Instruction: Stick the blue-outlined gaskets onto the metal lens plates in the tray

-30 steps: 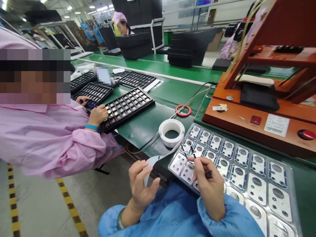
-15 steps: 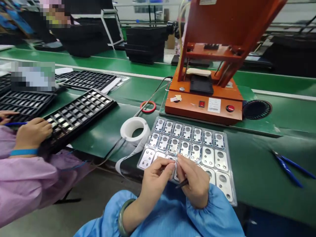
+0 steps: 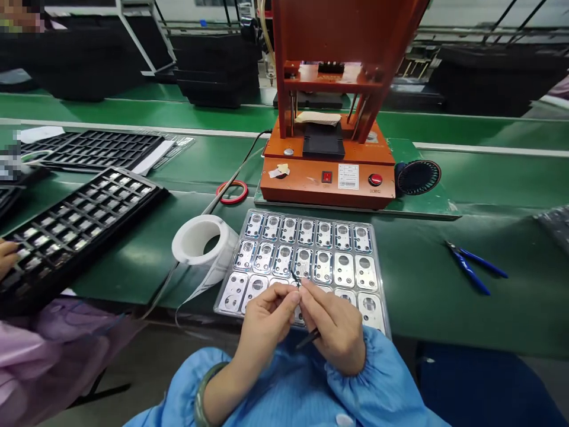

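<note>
My left hand (image 3: 269, 317) and my right hand (image 3: 334, 320) meet fingertip to fingertip above the near part of a clear plastic tray (image 3: 381, 279). Between the pinched fingers a small dark strip (image 3: 294, 276) sticks up; its lower part is hidden. Tucked in my right hand is a slim black tool (image 3: 308, 339), tweezers-like, its end poking out below the fingers. Rows of flat silvery metal plates (image 3: 344, 268) with round holes fill the tray. My hands cover part of its nearest row.
A white tape roll (image 3: 189, 240) stands left of the tray, with a red tape ring (image 3: 232, 193) behind. An orange press machine (image 3: 329, 184) stands beyond. Blue-handled pliers (image 3: 473, 267) lie right. At left, a co-worker's hand (image 3: 6, 256) touches a black compartment tray (image 3: 146, 204).
The view has turned right, so the bench things sit further left. The dark strip now shows above my fingertips. My hands stay pinched together; the co-worker's hand is mostly out of view.
</note>
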